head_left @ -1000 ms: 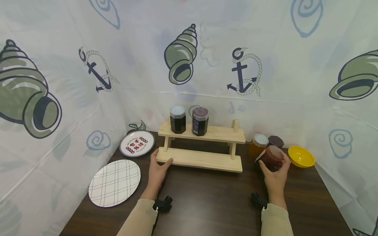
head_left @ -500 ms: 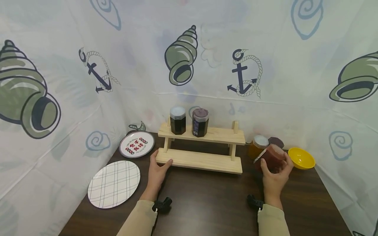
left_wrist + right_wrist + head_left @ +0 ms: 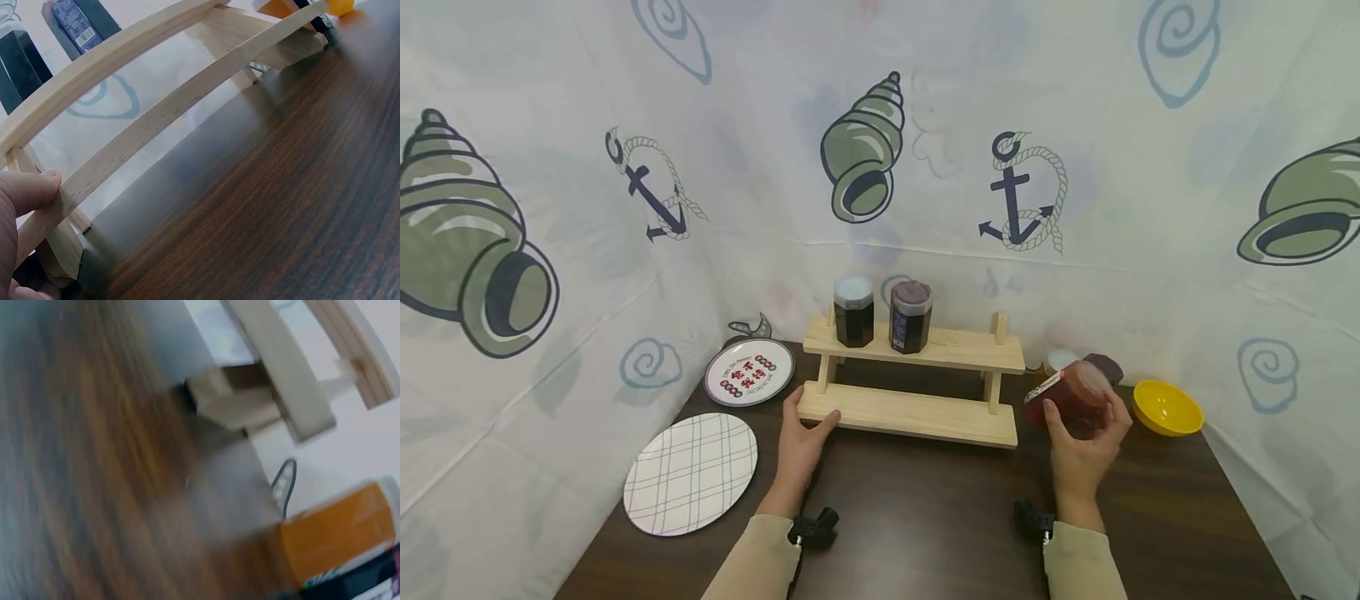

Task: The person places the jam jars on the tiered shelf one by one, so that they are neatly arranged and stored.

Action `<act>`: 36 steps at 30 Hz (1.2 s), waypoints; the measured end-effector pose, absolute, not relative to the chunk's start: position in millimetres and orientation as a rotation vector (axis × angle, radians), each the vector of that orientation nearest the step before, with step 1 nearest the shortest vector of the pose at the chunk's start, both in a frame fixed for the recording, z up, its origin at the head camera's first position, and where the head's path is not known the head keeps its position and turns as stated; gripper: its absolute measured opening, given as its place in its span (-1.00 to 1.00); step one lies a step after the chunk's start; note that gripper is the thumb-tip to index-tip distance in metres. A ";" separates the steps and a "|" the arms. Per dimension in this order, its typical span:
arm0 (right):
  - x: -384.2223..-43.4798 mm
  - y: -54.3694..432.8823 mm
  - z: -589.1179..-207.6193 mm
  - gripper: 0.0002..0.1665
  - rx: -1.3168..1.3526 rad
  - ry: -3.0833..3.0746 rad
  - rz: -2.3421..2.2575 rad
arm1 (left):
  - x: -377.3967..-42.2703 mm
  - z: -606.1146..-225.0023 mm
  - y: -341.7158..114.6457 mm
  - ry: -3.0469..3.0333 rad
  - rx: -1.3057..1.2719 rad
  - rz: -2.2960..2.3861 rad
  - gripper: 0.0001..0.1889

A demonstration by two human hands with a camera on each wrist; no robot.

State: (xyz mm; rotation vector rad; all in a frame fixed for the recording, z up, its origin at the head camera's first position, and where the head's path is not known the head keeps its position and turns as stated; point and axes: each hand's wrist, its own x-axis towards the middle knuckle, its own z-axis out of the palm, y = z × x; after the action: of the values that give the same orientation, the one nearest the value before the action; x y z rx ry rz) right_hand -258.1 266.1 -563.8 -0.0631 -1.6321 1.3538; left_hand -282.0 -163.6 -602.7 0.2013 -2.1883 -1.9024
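My left hand (image 3: 801,442) grips the left end of a two-tier wooden shelf (image 3: 910,414) at its lower board. In the left wrist view the thumb (image 3: 37,189) lies on top of that board. On the upper tier stand two dark jars, one with a pale lid (image 3: 853,312) and one with a purplish lid (image 3: 911,318). Beyond the shelf's right end, my right hand (image 3: 1084,458) holds a reddish-brown jar (image 3: 1078,396), tilted to the left. Its underside is hidden by the fingers. An amber jar (image 3: 340,531) shows in the right wrist view, mostly covered by the held jar in the head view.
A dark-lidded jar (image 3: 1105,367) and a yellow bowl (image 3: 1167,408) sit at the back right of the dark table (image 3: 925,517). To the left lie a plate with red lettering (image 3: 718,377) and a checked oval plate (image 3: 692,475). A printed cloth (image 3: 940,200) hangs behind.
My right hand has lifted the reddish-brown jar and carried it left towards the shelf, so it now covers more of the amber jar. The left hand stays at the shelf's end.
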 end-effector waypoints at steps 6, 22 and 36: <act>-258.8 248.7 -547.3 0.08 -0.007 -1.619 1.326 | -282.3 -599.9 -164.4 -2.185 0.214 -1.903 -0.01; -288.4 209.7 -504.1 0.10 0.256 -1.738 1.337 | -285.6 -602.4 -161.4 -2.175 0.191 -1.910 0.00; -333.6 187.5 -474.9 0.03 0.321 -2.010 1.468 | -282.7 -606.1 -163.7 -2.202 0.221 -1.878 0.01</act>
State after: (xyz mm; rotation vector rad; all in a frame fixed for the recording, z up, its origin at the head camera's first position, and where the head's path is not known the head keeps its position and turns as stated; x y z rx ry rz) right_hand -333.6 187.5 -474.9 0.3209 -2.0099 1.4685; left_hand -282.7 -163.7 -606.1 0.2208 -2.2025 -1.8780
